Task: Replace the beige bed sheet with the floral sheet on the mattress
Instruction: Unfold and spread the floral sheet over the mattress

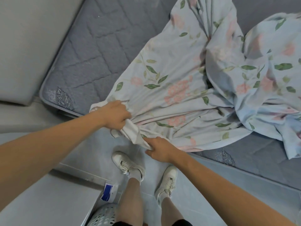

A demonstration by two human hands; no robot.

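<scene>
While both arms reach fwd, hands, left (116, 115) & right (158, 150), grip floral sheet (171, 88) edge.

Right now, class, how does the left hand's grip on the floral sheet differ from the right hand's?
The left hand bunches a thick gather of the pale floral cotton sheet over the grey quilted mattress edge. The right hand pinches only a thin pulled-out corner, lower, over the floor. Both hold the same sheet end.
</scene>
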